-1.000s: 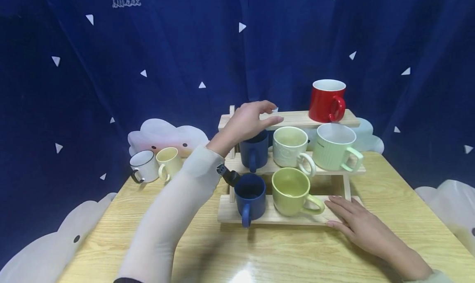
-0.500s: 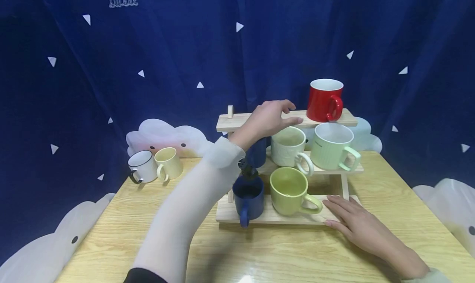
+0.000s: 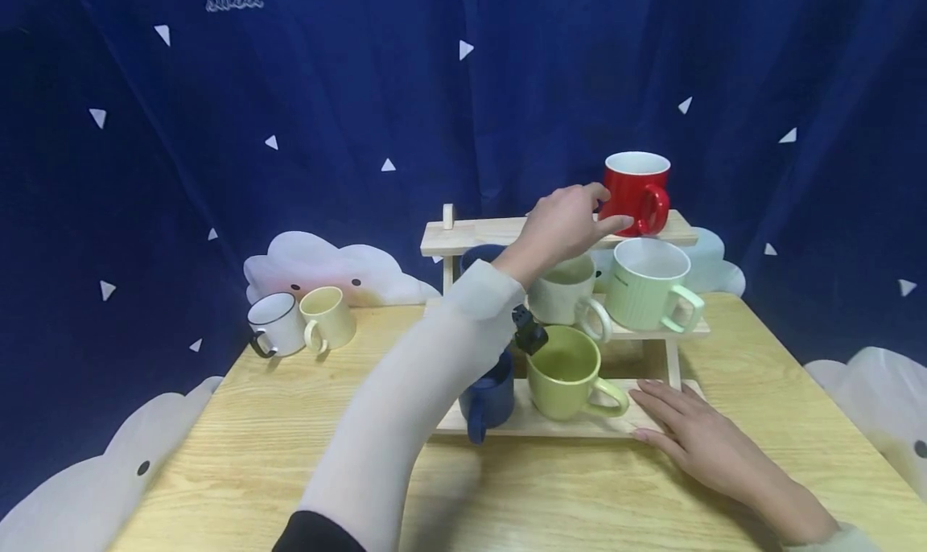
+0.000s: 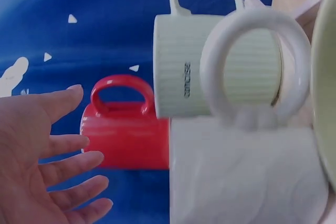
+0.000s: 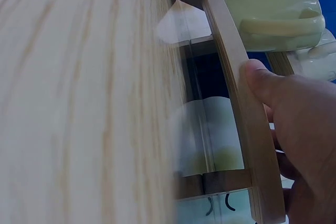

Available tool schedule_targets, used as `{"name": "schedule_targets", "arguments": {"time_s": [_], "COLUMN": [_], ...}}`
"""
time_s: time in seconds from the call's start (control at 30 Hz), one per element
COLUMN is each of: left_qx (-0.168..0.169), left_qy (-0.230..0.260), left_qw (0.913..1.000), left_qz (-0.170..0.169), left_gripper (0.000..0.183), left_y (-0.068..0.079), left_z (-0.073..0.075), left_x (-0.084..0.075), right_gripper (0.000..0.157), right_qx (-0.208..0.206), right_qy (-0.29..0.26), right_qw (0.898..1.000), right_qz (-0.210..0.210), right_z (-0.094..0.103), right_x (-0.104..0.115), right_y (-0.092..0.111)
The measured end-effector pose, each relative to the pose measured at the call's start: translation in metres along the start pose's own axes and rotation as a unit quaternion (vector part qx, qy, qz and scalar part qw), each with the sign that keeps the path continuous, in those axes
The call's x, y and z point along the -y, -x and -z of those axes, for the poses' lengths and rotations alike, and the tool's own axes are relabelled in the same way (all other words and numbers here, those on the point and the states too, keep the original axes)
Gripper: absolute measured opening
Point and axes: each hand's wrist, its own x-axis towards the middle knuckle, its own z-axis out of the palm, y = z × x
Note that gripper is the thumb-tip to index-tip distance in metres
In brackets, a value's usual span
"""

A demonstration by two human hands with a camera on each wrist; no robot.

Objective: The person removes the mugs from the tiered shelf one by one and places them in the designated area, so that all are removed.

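My left hand [image 3: 566, 220] is at the top board of the wooden rack [image 3: 481, 232], its fingers and thumb spread at the left side of a red mug [image 3: 632, 183]. In the left wrist view the fingers are parted, with fingertips right at the red mug [image 4: 131, 140]. My right hand [image 3: 701, 438] rests on the right end of the bottom board, thumb at its front edge. On the middle board are a pale green mug [image 3: 640, 294], a white mug [image 3: 559, 301] and a blue mug mostly behind the left arm. The bottom board carries a yellow-green mug [image 3: 561, 387] and a blue mug [image 3: 492, 399].
On the left of the wood-grain table [image 3: 239, 439] stand a white mug [image 3: 284, 328] with black rim and handle and a pale yellow mug [image 3: 333, 323]. A dark blue curtain [image 3: 348, 69] hangs behind, with cloud-shaped cushions [image 3: 326, 258] at the table's edges.
My left hand has travelled rightward along the top board, from its left part to the red mug. My right hand has stayed on the bottom board.
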Motion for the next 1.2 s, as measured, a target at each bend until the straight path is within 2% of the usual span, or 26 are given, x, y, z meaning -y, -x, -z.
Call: {"name": "schedule_targets", "arguments": {"time_s": [0.2,0.53,0.77,1.07,1.2], "left_qx": [-0.005,-0.023,-0.057,-0.086,-0.106], "left_qy": [-0.009,0.022,-0.014,-0.049,-0.048], "left_qw": [0.9999,0.9982,0.9966,0.9929,0.9914], "left_qz": [-0.001,0.05,0.058,0.065,0.061], "left_gripper": [0.055,0.044,0.041,0.031,0.028], "left_y": [-0.01,-0.024,-0.03,-0.033,-0.033], "left_z": [-0.007,-0.028,-0.04,-0.045,-0.048], "left_x": [-0.018,-0.035,-0.041,-0.046,-0.044], "right_gripper": [0.053,0.052,0.052,0.052,0.052], "right_qx": [-0.005,0.005,0.013,0.013,0.012], "right_qy": [0.003,0.002,0.001,0.006,0.007], "right_qw": [1.0,1.0,1.0,1.0,1.0], "right_qz": [0.003,-0.004,-0.007,-0.007,-0.008], "right_z": [0.001,0.0,-0.001,0.0,0.0], "right_x": [0.0,0.002,0.003,0.001,0.001], "right_y": [-0.003,-0.002,-0.002,-0.001,-0.001]}}
